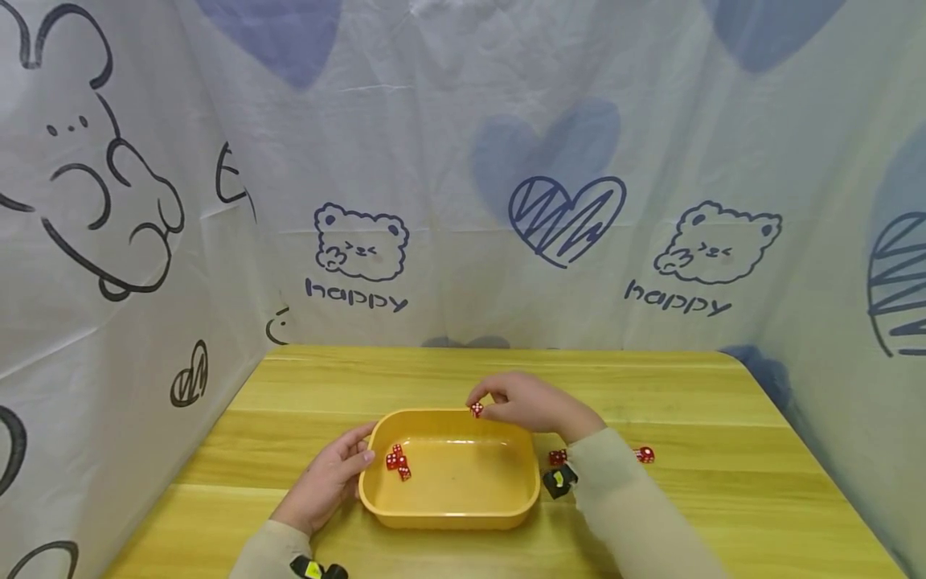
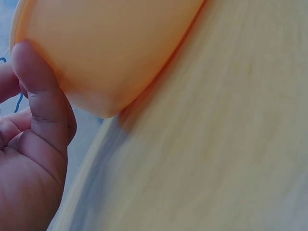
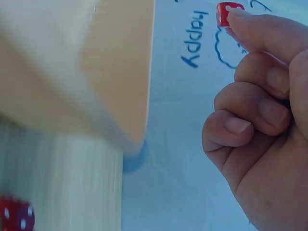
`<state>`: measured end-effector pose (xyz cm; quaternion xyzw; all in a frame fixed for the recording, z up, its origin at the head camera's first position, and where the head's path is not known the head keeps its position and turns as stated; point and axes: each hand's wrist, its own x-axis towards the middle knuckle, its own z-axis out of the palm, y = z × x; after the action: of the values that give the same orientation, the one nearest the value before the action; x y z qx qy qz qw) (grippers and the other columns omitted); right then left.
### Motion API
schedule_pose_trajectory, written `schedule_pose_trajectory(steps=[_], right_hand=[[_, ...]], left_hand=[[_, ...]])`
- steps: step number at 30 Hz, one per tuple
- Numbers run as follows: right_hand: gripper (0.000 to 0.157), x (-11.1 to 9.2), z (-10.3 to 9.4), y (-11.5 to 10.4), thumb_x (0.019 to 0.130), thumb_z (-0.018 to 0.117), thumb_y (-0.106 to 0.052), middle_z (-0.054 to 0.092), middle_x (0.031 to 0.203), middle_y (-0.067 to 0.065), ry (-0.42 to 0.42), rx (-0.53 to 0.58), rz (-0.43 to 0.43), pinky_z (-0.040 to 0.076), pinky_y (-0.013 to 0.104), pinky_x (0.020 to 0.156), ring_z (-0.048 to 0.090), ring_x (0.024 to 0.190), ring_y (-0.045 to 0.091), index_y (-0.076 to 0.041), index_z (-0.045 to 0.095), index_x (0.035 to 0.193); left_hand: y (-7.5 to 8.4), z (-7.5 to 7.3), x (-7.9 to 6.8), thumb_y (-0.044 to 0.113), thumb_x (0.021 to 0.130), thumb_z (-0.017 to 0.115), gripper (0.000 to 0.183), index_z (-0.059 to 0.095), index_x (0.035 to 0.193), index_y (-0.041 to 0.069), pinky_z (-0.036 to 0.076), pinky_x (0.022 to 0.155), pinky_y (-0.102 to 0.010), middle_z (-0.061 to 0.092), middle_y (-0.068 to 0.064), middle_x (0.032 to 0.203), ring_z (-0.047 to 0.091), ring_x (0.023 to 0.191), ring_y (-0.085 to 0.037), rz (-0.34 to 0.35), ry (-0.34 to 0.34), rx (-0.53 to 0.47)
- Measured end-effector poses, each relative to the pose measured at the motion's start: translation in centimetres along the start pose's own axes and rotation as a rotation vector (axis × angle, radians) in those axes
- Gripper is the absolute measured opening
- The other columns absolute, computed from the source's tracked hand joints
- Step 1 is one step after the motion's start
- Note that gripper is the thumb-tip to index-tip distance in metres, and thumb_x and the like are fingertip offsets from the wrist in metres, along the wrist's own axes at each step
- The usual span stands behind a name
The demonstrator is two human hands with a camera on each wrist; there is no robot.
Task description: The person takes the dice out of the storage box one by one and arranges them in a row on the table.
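Note:
A yellow plastic tray [image 1: 448, 521] sits on the table, with several red dice [image 1: 403, 469] at the left of its floor. My left hand [image 1: 329, 478] grips the tray's left rim, thumb on the edge; the left wrist view shows that thumb [image 2: 41, 82] against the tray wall [image 2: 110, 53]. Over the far right rim, my right hand [image 1: 528, 402] pinches one red die [image 1: 477, 410] with white pips between thumb and index finger. In the right wrist view this die [image 3: 229, 13] shows at the fingertips, the other fingers curled into the palm.
To the right of the tray, a red die [image 1: 557, 457] lies close to the right wrist. More red dice [image 1: 645, 455] show beyond the right sleeve, which partly hides them. A printed cloth [image 1: 463, 241] hangs behind the wooden table [image 1: 347, 378] and along its sides.

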<state>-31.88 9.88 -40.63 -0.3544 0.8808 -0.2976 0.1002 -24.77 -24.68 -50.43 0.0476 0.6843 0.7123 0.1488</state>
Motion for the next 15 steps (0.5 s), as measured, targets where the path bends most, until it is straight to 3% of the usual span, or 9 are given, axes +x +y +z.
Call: schedule_pose_trajectory(steps=[4, 7, 11, 15], right_hand=[[0.02, -1.3, -0.4, 1.1, 0.1, 0.066, -0.023, 0.067, 0.11, -0.014, 0.051, 0.007, 0.04, 0.052, 0.035, 0.082, 0.058, 0.09, 0.012, -0.029, 0.072, 0.118], [0.02, -2.2, -0.6, 1.8, 0.1, 0.066, -0.023, 0.064, 0.094, -0.011, 0.078, 0.001, 0.077, 0.049, 0.033, 0.075, 0.054, 0.082, 0.012, -0.03, 0.072, 0.118], [0.02, -3.4, -1.0, 2.6, 0.1, 0.065, -0.024, 0.049, 0.072, -0.004, 0.111, -0.007, 0.104, 0.042, 0.032, 0.062, 0.045, 0.066, 0.013, -0.031, 0.072, 0.117], [0.021, -4.5, -1.4, 3.3, 0.1, 0.065, -0.024, 0.049, 0.072, -0.003, 0.141, -0.012, 0.134, 0.042, 0.032, 0.061, 0.046, 0.065, 0.013, -0.032, 0.072, 0.118]], left_hand=[[-0.1, 0.0, 0.0, 0.016, 0.106, 0.053, 0.059, 0.029, 0.158, 0.004, 0.054, 0.063, -0.025, 0.046, -0.021, 0.116, 0.058, 0.086, -0.023, 0.004, -0.002, -0.002], [-0.1, -0.1, 0.0, 0.015, 0.106, 0.053, 0.058, 0.029, 0.158, 0.003, 0.054, 0.062, -0.025, 0.046, -0.021, 0.116, 0.058, 0.086, -0.022, 0.009, -0.004, -0.005], [-0.1, 0.0, 0.0, 0.015, 0.107, 0.052, 0.057, 0.029, 0.157, 0.002, 0.053, 0.062, -0.024, 0.045, -0.021, 0.116, 0.057, 0.085, -0.022, 0.017, -0.005, -0.002], [0.0, 0.0, 0.0, 0.015, 0.107, 0.052, 0.057, 0.029, 0.157, 0.002, 0.052, 0.062, -0.023, 0.045, -0.021, 0.116, 0.056, 0.085, -0.021, 0.021, -0.005, 0.0]])
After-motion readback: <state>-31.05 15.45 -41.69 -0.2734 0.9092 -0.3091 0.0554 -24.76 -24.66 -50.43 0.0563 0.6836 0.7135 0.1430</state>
